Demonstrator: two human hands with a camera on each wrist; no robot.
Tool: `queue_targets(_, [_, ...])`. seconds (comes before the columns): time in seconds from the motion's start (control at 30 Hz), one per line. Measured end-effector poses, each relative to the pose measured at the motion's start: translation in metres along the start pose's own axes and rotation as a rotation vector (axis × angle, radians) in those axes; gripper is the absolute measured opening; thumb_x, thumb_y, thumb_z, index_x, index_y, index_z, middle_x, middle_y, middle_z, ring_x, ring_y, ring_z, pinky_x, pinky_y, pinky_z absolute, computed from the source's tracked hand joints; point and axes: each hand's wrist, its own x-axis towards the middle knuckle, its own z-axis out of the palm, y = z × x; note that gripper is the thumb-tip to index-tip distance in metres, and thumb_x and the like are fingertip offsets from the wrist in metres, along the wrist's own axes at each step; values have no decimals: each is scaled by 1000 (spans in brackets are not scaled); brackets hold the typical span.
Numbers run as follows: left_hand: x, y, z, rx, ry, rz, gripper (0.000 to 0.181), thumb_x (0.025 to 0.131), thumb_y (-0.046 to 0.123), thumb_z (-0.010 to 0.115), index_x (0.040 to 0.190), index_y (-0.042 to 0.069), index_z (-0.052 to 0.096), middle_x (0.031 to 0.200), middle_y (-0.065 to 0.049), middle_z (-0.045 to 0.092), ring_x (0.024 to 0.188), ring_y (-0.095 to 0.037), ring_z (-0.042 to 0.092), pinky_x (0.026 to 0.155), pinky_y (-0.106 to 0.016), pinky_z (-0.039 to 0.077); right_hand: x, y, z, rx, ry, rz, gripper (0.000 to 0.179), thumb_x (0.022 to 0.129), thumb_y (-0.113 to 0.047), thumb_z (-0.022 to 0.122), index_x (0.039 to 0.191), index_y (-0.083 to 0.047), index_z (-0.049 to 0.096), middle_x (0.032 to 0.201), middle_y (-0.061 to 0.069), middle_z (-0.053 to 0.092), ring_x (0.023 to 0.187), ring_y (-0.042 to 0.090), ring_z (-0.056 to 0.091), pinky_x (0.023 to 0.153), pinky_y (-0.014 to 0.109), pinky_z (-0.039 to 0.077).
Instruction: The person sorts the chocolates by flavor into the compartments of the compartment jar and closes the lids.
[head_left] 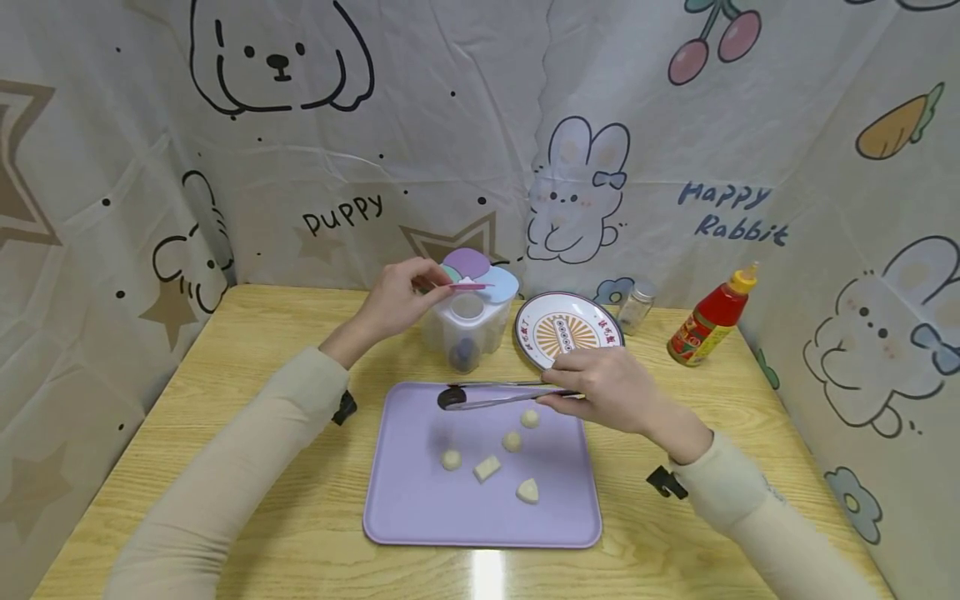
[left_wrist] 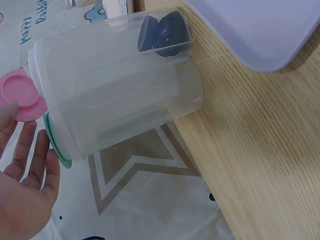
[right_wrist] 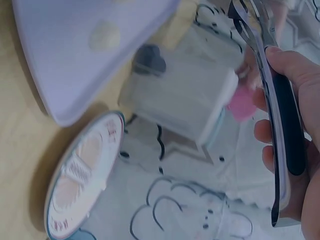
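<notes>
My left hand (head_left: 405, 292) is at the top of a clear divided canister (left_wrist: 120, 90), with its thumb and a finger on the raised pink flap lid (left_wrist: 22, 92). Two dark rounded pieces (left_wrist: 167, 34) lie at the canister's bottom. Metal tongs (head_left: 510, 397) with dark grips are held in my right hand (head_left: 600, 387), over the back of a purple tray (head_left: 420, 508). At the tongs' tips is a dark rounded shape (head_left: 452, 397); whether it is a gripped piece or the tips themselves, I cannot tell. Several small cream-coloured pieces lie on the tray, among them a rectangular block (head_left: 487, 468).
Right of the canister stands a patterned plate (head_left: 534, 312), tilted up. Behind it are a small glass shaker (head_left: 636, 308) and a red sauce bottle (head_left: 708, 321) with a yellow cap. A printed cloth (head_left: 450, 150) hangs around the wooden table (head_left: 300, 500).
</notes>
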Motion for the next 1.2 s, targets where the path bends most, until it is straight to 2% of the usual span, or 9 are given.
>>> queue_targets(0.17, [0,1,-1,3,0,-5,12,99,14,74,107,4,75,109,-15,77,96,-28,72,87,-39,58,0,16,-10,-21,22,31,20,84,-32,87,91,-15,79,80,-5,71,68,8,65,55,26,53])
queue_targets(0.27, [0,1,-1,5,-3,-8,12,100,14,73,108,5,75,109,-14,76,97,-27,72,87,-38,57,0,25,-15,-43,35,58,21,86,-33,86,93,-14,80,83,-4,73,67,9,66,53,28,52])
queue_targets(0.43, [1,0,0,-1,-4,-12,12,100,14,73,108,5,75,110,-14,77,97,-27,72,87,-37,57,5,36,-20,-71,52,92,19,86,-30,86,92,-14,80,81,-4,74,61,8,62,48,25,45])
queue_targets(0.6, [1,0,-1,-1,-4,-20,11,100,14,73,107,6,75,109,-13,77,96,-27,72,87,-38,57,13,45,-24,-85,64,109,19,81,-26,90,91,-13,80,79,-2,74,57,9,59,46,23,40])
queue_targets(0.93, [2,-1,-1,8,-2,-27,13,102,16,71,109,5,75,111,-14,76,98,-29,73,89,-43,59,22,61,-19,-92,76,153,19,82,-26,90,90,-11,81,78,1,74,56,11,60,44,24,38])
queue_targets(1.2, [4,-1,-1,3,15,-18,13,100,16,73,107,6,75,108,-13,77,93,-27,71,83,-36,56,24,70,-7,-109,62,177,20,85,-30,87,91,-11,81,80,2,74,56,13,62,44,25,38])
